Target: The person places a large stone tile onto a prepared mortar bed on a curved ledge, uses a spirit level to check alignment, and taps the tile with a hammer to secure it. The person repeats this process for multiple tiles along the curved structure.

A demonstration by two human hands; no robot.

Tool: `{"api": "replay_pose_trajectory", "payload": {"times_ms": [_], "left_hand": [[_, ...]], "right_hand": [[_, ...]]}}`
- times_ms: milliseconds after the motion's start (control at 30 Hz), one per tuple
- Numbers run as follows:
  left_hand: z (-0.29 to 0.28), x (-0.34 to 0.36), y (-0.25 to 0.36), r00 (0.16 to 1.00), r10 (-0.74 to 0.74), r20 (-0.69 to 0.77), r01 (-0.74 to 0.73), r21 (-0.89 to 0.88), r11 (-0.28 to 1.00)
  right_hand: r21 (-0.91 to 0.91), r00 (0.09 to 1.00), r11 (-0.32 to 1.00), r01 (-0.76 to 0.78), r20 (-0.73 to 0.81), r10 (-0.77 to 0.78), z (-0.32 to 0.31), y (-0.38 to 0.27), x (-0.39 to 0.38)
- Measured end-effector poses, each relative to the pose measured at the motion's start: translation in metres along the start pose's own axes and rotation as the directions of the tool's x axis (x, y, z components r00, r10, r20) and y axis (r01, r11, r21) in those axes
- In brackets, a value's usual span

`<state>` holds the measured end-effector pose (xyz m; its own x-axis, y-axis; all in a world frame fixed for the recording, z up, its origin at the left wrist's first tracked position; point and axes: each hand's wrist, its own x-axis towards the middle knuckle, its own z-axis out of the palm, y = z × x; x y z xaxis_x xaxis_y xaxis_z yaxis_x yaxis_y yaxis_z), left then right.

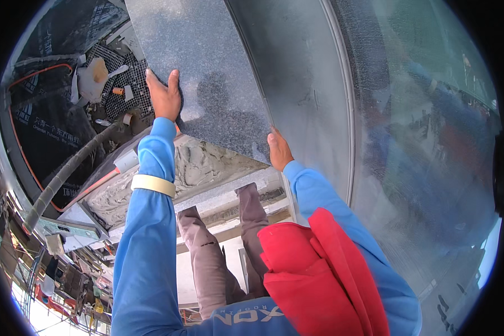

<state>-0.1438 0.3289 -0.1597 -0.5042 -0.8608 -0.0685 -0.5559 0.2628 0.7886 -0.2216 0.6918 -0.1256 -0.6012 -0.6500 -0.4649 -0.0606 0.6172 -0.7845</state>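
Left hand (165, 98), right hand (279, 149) on flat speckled slab (199, 50)

A ledge (218, 197) has thick gray mortar (204, 169) spread along it, all lumpy and wavy on top. Off to the left and apart from it, a black mat (115, 105) full of little holes has a crumpled white thing (89, 85) and a small orange roll (118, 91) on it.

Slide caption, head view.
Left hand and right hand hold a speckled grey slab by opposite edges, mortar showing past its near edge.
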Motion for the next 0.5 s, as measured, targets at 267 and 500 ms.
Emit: {"api": "replay_pose_trajectory", "payload": {"times_ms": [267, 500], "left_hand": [[0.0020, 0.0034, 0.0037, 0.999, -0.004, 0.035, 0.005, -0.049, 0.999], [-0.0002, 0.0035, 0.0093, 0.997, -0.032, 0.070, 0.034, -0.017, 0.999]], "right_hand": [[0.103, 1.000, 0.995, -0.002, 0.000, 0.002, -0.0023, 0.0035, 0.0055], [0.115, 1.000, 0.993, -0.023, -0.010, 0.024, -0.0006, 0.0078, 0.0027]]}}
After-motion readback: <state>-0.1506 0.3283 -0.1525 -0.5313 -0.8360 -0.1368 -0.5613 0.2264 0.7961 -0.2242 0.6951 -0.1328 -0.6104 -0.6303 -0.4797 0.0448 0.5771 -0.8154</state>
